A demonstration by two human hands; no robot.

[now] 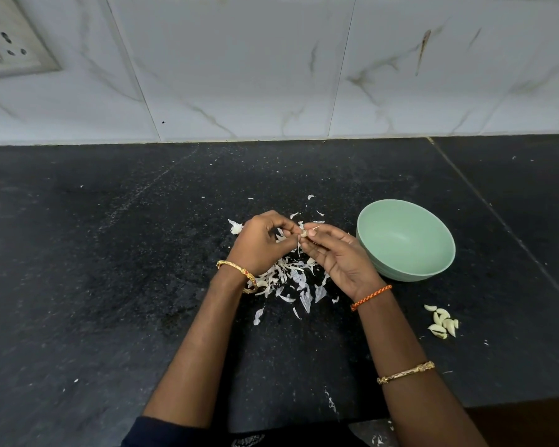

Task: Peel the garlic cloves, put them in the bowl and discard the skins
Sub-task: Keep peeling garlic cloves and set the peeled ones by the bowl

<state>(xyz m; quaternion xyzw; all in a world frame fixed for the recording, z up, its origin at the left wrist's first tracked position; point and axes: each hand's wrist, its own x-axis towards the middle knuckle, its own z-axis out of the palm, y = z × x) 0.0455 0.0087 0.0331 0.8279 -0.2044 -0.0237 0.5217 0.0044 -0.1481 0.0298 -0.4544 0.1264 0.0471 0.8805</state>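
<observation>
Peeling goes on mid-counter: left hand (pixel 260 241) and right hand (pixel 334 254) both pinch one garlic clove (pixel 305 233) above the loose skins (pixel 296 279); peeled cloves (pixel 442 321) lie aside; the green bowl (pixel 433 269) looks empty; next, probably, strip it bare and drop it in.

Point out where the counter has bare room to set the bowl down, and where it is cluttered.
Bare: the wide stretch of black counter left of the left hand, and the strip between the wall tiles and the skins. Crowded: the skins under both hands, and the peeled cloves in front of the green bowl.
</observation>
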